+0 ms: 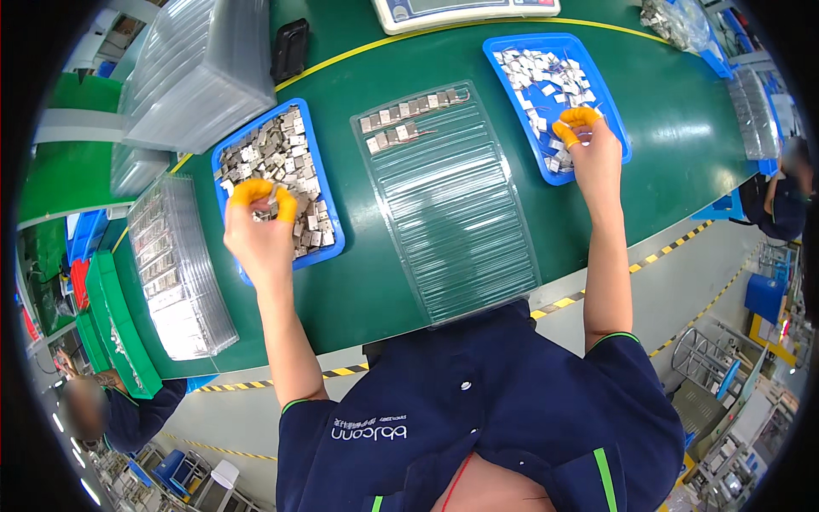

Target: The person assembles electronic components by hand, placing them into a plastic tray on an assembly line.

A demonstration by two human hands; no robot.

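Navy shirt at table front edge | left hand, right hand curled over blue bins, grasp unclear | plastic tray between, long axis front-to-back, right hand nearer

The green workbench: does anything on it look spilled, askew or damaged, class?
Nothing clearly stands out. The small metal parts lie jumbled but inside the left blue tray; the white pieces lie inside the right blue tray. The clear ribbed tray sits slightly slanted, partly perhaps from lens bending. No damage shows.
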